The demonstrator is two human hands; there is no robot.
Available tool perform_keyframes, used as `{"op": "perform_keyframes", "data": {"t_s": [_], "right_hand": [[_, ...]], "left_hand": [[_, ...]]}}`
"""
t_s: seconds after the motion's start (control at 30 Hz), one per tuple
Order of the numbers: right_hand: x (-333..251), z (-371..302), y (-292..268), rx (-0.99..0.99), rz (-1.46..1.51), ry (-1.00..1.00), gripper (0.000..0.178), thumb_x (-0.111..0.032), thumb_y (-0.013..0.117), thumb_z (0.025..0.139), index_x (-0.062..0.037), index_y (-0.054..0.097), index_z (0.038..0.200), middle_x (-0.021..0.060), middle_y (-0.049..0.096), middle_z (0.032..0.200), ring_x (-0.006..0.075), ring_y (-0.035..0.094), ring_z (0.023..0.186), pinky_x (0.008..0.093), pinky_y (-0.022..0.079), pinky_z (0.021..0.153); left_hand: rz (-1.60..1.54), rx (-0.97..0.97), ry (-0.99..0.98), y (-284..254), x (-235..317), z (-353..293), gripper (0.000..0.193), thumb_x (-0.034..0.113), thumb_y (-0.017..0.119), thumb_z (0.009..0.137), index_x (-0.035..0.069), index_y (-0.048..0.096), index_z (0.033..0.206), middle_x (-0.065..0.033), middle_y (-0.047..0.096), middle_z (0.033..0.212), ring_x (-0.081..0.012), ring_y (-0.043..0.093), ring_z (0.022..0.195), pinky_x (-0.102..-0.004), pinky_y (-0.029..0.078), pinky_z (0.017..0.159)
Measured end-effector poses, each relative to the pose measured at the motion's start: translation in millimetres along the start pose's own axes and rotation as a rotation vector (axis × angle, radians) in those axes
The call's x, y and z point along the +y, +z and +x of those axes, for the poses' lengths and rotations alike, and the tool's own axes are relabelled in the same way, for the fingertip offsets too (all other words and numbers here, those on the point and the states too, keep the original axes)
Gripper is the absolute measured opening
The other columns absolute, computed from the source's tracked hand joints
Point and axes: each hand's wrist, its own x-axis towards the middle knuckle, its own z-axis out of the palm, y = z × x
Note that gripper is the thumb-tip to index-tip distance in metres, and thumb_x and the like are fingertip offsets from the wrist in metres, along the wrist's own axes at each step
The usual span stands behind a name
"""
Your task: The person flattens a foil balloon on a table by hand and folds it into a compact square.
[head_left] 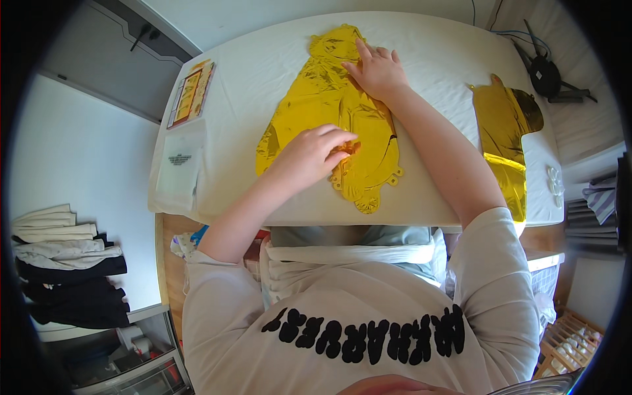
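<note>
A flat, uninflated gold foil balloon (pixel 309 99) lies lengthwise on the white-covered table (pixel 243 85), with a rounded part at its far end and small tabs along its near edge. My right hand (pixel 380 74) rests on its far right part, fingers spread over the shiny film. Nearer to me, my left hand (pixel 309 155) curves over the lower middle of the balloon. Its thumb and fingers are apart, with orange-tinted wrinkled foil showing between them. Whether the left fingertips press on the film is hard to see.
At the right edge lies another gold foil sheet (pixel 501 125), partly folded. Beyond it is a black device with antennas (pixel 545 76), and near it a small clear item (pixel 555 181). On the left sit a colourful printed packet (pixel 191 95) and a translucent bag (pixel 178 168).
</note>
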Motion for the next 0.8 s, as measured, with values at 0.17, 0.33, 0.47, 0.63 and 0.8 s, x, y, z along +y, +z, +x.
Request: {"op": "perform_keyframes", "data": {"t_s": [0.17,0.33,0.47,0.63,0.8], "right_hand": [[0.8,-1.1,-0.3,0.001,0.013,0.002,0.081,-0.065,0.04,0.104,-0.0105,0.03,0.163,0.0089,0.052,0.156,0.0339,0.043,0.146,0.0555,0.026,0.125],[-1.3,0.4,0.0,0.004,0.018,-0.009,0.081,-0.064,0.041,0.104,-0.0097,0.03,0.163,0.0089,0.052,0.156,0.0343,0.043,0.146,0.056,0.026,0.124],[2.3,0.2,1.2,0.004,0.015,-0.006,0.081,-0.065,0.041,0.104,-0.0099,0.03,0.163,0.0091,0.052,0.155,0.0344,0.043,0.146,0.056,0.026,0.124],[1.1,-0.1,1.8,0.013,0.012,-0.002,0.082,-0.065,0.043,0.104,-0.0102,0.03,0.163,0.0091,0.053,0.155,0.0336,0.043,0.146,0.0556,0.026,0.125],[3.0,0.0,0.0,0.001,0.012,0.0,0.082,-0.065,0.043,0.103,-0.0105,0.03,0.163,0.0094,0.055,0.153,0.0332,0.043,0.147,0.0554,0.026,0.124]], "left_hand": [[0.176,0.01,0.033,-7.6,-8.8,3.5,0.036,0.032,0.077,0.091,0.013,0.071,0.121,-0.0092,0.073,0.12,-0.0295,0.067,0.114,-0.0433,0.048,0.101],[0.21,0.055,0.06,-1.6,-26.9,-0.6,0.055,0.044,0.081,0.085,0.016,0.07,0.131,-0.0096,0.073,0.123,-0.0276,0.062,0.126,-0.0449,0.042,0.109],[0.269,0.021,0.027,-7.4,-18.0,1.0,0.065,0.048,0.083,0.081,0.017,0.068,0.137,-0.0139,0.07,0.13,-0.0301,0.059,0.131,-0.0466,0.04,0.112],[0.274,-0.008,-0.036,-8.7,-18.1,1.4,0.078,0.054,0.085,0.077,0.018,0.063,0.142,-0.0201,0.061,0.142,-0.0339,0.05,0.14,-0.0477,0.034,0.116],[0.281,-0.015,-0.007,-9.2,-18.7,1.9,0.085,0.057,0.084,0.077,0.016,0.058,0.146,-0.0188,0.068,0.133,-0.0329,0.046,0.143,-0.0515,0.027,0.119]]}}
